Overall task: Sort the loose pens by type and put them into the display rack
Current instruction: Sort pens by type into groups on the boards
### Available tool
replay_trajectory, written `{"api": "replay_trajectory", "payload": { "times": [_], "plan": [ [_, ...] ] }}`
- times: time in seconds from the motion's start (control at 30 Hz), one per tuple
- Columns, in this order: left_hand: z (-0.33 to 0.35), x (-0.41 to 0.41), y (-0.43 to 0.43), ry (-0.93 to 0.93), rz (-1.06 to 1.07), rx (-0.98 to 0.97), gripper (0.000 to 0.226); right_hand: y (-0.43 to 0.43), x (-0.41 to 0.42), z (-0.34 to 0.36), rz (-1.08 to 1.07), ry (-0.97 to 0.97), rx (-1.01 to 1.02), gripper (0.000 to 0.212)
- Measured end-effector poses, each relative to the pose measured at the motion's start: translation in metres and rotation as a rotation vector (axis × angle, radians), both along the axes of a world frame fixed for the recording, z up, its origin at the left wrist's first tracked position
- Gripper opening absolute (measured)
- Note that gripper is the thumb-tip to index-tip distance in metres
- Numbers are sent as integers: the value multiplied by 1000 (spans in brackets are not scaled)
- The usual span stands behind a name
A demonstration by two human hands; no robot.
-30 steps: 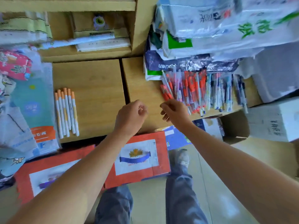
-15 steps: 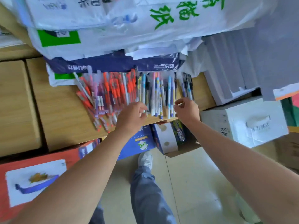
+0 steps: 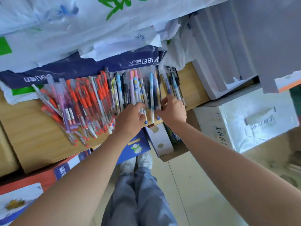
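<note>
Both hands down on the loose pens spread across the wooden desk (image 3: 37, 132). Left hand (image 3: 130, 119) lies palm-down at the near ends of the patterned pens (image 3: 138, 88), fingers curled loosely over them; whether it actually pinches one I cannot tell, the spot is blurred. Right hand (image 3: 173, 110) sits just beside it, thumb and fingers bent around the near ends of a few pens in the same group; a closed hold is not clear either. Pens lie roughly side by side, near tips at the desk's front edge, far ends against a dark blue paper pack (image 3: 81, 69). Left part of the spread: red-gripped pens (image 3: 84, 98), many, fanned and overlapping, red tips toward the viewer. Middle: the white, pink and light-blue patterned ones mixed with dark-barrelled pens. Right of the right hand: a few clear pens with black caps (image 3: 175, 82), apart from the rest. White plastic-wrapped bundles (image 3: 81, 22) piled above the blue pack. White carton (image 3: 244, 121) to the right, below desk level. Boxes under the desk edge; person's legs and light shoes (image 3: 136, 162) on the tiled floor.
</note>
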State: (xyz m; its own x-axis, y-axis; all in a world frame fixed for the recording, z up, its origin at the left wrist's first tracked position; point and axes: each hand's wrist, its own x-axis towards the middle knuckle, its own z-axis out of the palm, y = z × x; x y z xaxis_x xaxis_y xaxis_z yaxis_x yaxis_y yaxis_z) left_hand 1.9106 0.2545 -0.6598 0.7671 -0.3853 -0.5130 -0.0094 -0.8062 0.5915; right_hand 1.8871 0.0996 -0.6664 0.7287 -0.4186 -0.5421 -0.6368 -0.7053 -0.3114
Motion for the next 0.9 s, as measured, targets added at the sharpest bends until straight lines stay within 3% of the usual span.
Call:
{"api": "replay_trajectory", "payload": {
  "times": [0.13, 0.3, 0.43, 0.53, 0.63, 0.73, 0.9],
  "plan": [
    [2, 3, -4, -24, 48, 25, 30, -4, -1, -1, 4, -13, -3, 33],
    [2, 12, -6, 20, 136, 49, 16, -9, -4, -6, -176, -28, 155, 36],
    [-4, 16, -5, 135, 274, -136, 25, -15, -9, 7, -247, -207, 315, 31],
    [1, 19, -12, 308, 380, -322, 33, -11, -9, 18, -114, -216, 490, 27],
    [4, 26, -13, 211, 436, -304, 26, -1, -2, 21, 4, -128, 684, 23],
    [6, 34, 3, 55, 453, -161, 34, 9, 11, 17, 20, -161, 600, 13],
    [4, 34, 32, 9, 428, -46, 36, 32, 24, 2, 342, -149, 313, 29]
  ]
}}
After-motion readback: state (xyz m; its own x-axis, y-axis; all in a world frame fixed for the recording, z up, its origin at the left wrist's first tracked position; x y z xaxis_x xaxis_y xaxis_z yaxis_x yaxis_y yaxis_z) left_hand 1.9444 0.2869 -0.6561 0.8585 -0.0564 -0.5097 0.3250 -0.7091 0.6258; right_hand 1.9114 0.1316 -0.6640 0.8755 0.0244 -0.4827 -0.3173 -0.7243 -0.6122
